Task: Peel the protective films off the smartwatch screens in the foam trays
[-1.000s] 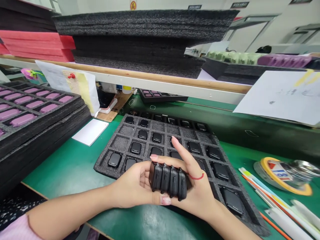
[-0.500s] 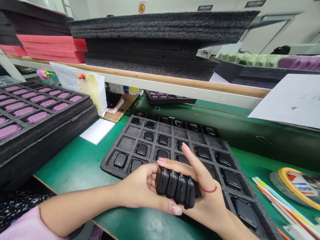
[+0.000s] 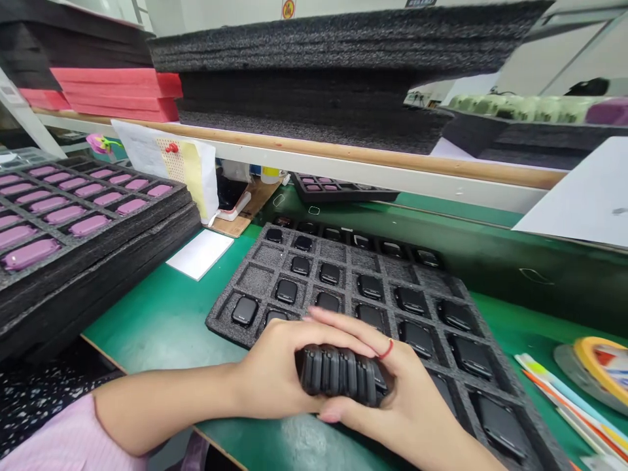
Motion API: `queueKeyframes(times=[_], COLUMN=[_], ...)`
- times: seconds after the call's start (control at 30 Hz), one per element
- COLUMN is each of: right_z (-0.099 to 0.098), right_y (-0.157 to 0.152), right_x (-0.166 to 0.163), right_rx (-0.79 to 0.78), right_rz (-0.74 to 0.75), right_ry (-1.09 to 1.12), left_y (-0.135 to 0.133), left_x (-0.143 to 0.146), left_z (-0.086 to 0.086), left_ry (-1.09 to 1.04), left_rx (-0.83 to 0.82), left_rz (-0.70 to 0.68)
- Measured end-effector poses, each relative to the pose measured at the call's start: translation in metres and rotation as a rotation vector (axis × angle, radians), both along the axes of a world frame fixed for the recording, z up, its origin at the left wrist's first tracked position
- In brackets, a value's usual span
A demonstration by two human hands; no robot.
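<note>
Blk stack (image 3: pixel 338 373) of watch-like cases, on edge, face to face, approx. five or six (exact no. hard to tell, R end partly hidden). It's up off the counter (image 3: pixel 157 327), in front of the near edge of the foam tray (image 3: pixel 252 280).

L hand (image 3: pixel 269 369) curls round the stack's L end, thumb side toward the camera, fingers mostly hidden behind. R hand (image 3: pixel 407 386) cups the R end, thumb along the bottom, fingers reaching over the top to the L hand. Both closed round it, no gap to speak of; R-end cases lean a bit vs the rest.

Handling, my guess: each case light, stack moderate; hard & stiff, no give. Smooth blk faces prob. slippery on each other, so the middle ones could slide out if end pressure drops. Faces may scratch. Best hold: press both ends inward, thumbs/fingers along the long edges, off the faces. Tray foam looks soft, light.

Text: tray cases (image 3: pixel 244 311) carry tiny pale marks, too small to read. Tape roll (image 3: pixel 606 369) at R has a red/white label, blurred & cut off. Round warning sign (image 3: pixel 288 8) up top, no legible wording; dark sign (image 3: pixel 420 2) next to it cropped, unreadable. No brand legible anywhere.
</note>
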State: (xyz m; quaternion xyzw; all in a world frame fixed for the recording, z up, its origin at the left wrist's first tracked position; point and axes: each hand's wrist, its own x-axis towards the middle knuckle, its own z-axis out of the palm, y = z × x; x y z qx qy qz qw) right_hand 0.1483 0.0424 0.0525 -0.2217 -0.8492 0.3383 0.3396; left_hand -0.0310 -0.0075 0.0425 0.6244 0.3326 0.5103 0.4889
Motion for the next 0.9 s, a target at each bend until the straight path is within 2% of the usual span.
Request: queueKeyframes(times=[0.13,0.33,0.57,0.67,0.8,0.9], right_z=[-0.0023,-0.0027,-0.0055,-0.0042,-0.0039,-0.0063], right_y=[0.0009,0.0027,0.0017,0.0021,0.0039,0.0011], right_x=[-0.0024,-0.0009,-0.0010,0.0028,0.0052,-0.0011], right_rx=[0.019,0.058,-0.006,-0.166,-0.538,-0.590], right_rz=[-0.013,-0.022,0.015,0.031,0.089,0.036], right_ry=[0.036,0.057,0.044,0.075,0.082,0.057], left_y=[0.0030,0.0039,0.0034,0.0038,0.0059,0.0071], left_x=[-0.0019,-0.0007,0.0000,0.0017,0.0038,0.0028], left_z=[-0.0040,-0.0041,-0.0046,-0.0025,-0.0003,-0.0027], left_ry=[0.013,0.023,0.033,0.043,0.090,0.155], left_rx=[0.089,0.118,0.160,0.215,0.348,0.429], left_rz=[-0.016,-0.018,0.006,0.031,0.058,0.096])
